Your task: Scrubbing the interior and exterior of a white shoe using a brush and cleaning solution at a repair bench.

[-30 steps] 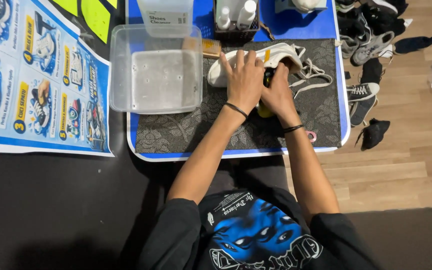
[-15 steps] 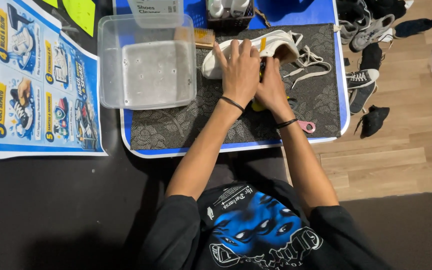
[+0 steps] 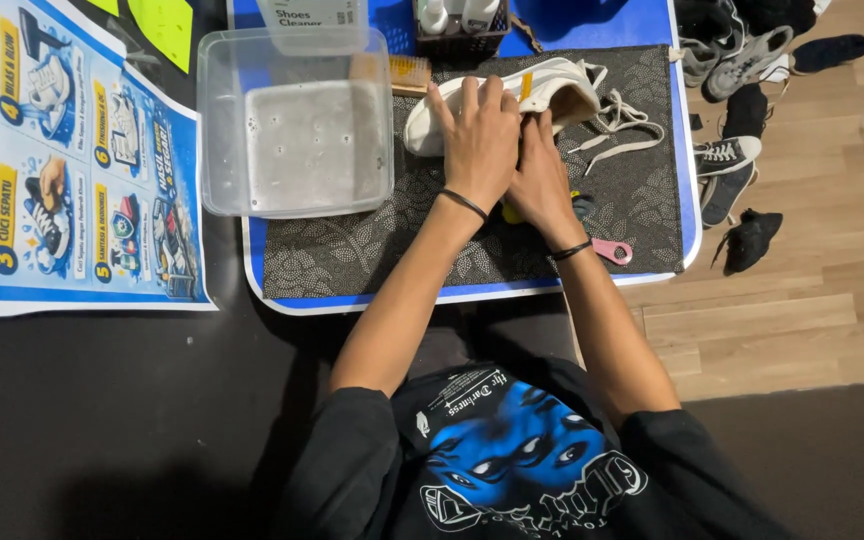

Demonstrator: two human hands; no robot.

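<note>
Our two hands on a white sneaker over a patterned mat.

We press our left hand [image 3: 479, 140] flat on the white low-top fabric sneaker [image 3: 552, 88], which lies on its side on the dark leaf-patterned mat [image 3: 352, 255]; our right hand [image 3: 542, 180] lies just beside it, against the shoe's lower edge. Loose white laces [image 3: 617, 125] trail to the right. A clear plastic tub holding soapy water [image 3: 214, 130] stands to the left on the blue tabletop [image 3: 602, 20], and a small pink tool [image 3: 614, 251] lies near our right wrist.

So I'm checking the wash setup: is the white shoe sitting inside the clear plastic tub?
No, the white shoe lies on the dark patterned mat under both hands, right of the clear plastic tub.
</note>
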